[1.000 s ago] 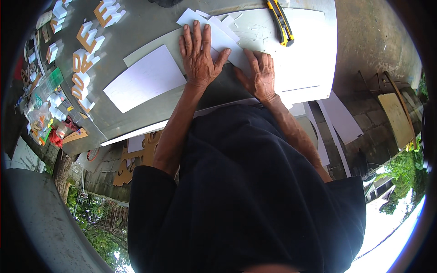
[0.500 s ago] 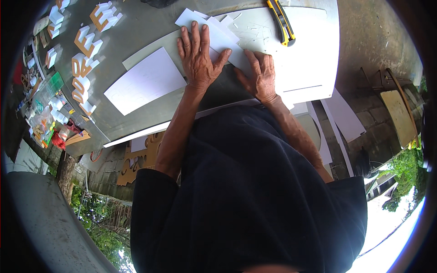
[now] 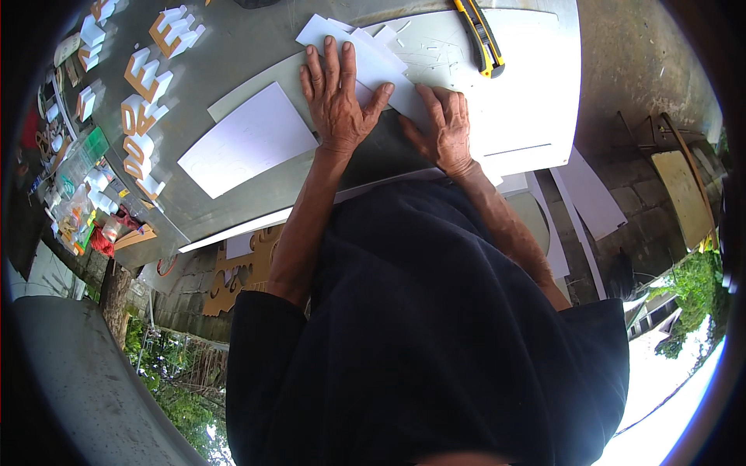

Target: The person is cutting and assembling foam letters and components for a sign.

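My left hand [image 3: 342, 105] lies flat, fingers spread, on a white strip of sheet material [image 3: 377, 62] that slants across the table. Under and beside the strip, more white cut pieces [image 3: 386, 35] overlap at its far end. At the strip's near end, my right hand [image 3: 448, 128] has its fingers bent over it, thumb on the near side; the thumb's tip and the strip's end are partly hidden. A large white board [image 3: 521, 101] extends beneath the pieces to the right. A yellow and black utility knife [image 3: 483, 39] rests on that board, beyond my right hand.
Left of my hands lies a white rectangular sheet [image 3: 249, 140] on the dark tabletop [image 3: 210, 194]. Several raised white letters with brown faces [image 3: 148, 78] stand along the left. Clutter and plastic bags [image 3: 78, 210] crowd the left corner. White offcuts [image 3: 587, 194] lean below the table's right side.
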